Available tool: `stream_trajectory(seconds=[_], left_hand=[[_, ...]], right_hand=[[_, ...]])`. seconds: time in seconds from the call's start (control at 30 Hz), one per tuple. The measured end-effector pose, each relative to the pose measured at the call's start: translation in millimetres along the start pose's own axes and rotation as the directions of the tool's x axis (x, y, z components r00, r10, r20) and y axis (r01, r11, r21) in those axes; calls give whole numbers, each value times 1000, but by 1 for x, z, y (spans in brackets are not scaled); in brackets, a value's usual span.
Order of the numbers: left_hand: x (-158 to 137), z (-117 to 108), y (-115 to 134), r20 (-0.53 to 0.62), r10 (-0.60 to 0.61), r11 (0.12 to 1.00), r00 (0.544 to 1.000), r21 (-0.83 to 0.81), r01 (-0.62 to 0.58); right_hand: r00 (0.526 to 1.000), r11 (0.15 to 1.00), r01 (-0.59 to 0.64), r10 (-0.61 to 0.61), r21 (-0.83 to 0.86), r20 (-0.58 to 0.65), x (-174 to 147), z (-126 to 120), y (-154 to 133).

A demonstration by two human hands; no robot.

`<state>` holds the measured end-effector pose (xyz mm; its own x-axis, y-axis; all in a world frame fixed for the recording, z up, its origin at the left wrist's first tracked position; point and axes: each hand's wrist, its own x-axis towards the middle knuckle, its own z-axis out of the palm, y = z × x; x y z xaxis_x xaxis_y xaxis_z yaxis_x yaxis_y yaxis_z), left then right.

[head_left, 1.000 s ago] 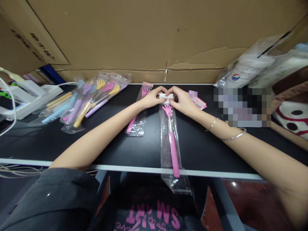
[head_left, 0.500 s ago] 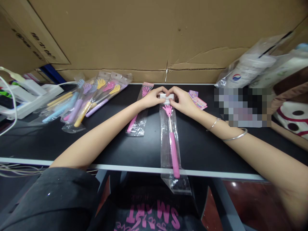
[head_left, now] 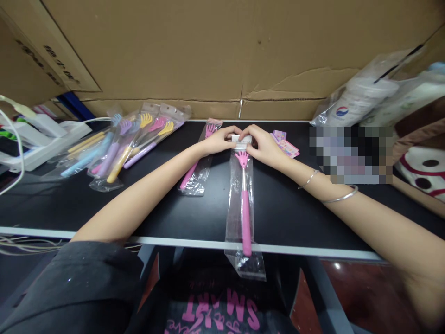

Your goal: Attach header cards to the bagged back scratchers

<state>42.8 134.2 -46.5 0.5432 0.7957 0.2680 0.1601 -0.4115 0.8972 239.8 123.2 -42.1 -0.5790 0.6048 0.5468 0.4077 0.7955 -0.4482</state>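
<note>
A pink back scratcher (head_left: 246, 218) with a hand-shaped head lies in a clear plastic bag (head_left: 233, 208), its lower end hanging past the table's front edge. At the bag's top is a white folded card (head_left: 241, 143). My left hand (head_left: 222, 140) pinches the card's left side, fingers closed. From the right, my right hand (head_left: 261, 144) grips the same card between thumb and curled fingers. Beside my left hand, partly hidden under it, rests another bagged pink back scratcher (head_left: 189, 175). Small purple and pink cards (head_left: 288, 147) lie just behind my right hand.
Several bagged back scratchers (head_left: 139, 139) in blue, purple, yellow and pink are piled at the left. A white power strip (head_left: 52, 144) with cables stands beyond them. At the right are a plastic bag with a cup (head_left: 361, 102) and a patterned bag (head_left: 424, 169). Cardboard (head_left: 194, 51) walls the back.
The bagged back scratcher's lower end has swung to the left. The other bagged scratcher has shifted slightly left. Both hands stay on the white card.
</note>
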Motion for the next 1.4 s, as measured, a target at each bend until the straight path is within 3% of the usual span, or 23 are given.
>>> stream_trajectory(seconds=[0.97, 1.4], left_hand=[[-2, -1, 2, -3, 10, 998, 1000, 65, -10], [0, -1, -5, -30, -24, 998, 999, -60, 22]], right_hand=[[999, 1000, -5, 5, 6, 46, 1, -1, 2], [997, 996, -82, 82, -30, 4, -1, -1, 6]])
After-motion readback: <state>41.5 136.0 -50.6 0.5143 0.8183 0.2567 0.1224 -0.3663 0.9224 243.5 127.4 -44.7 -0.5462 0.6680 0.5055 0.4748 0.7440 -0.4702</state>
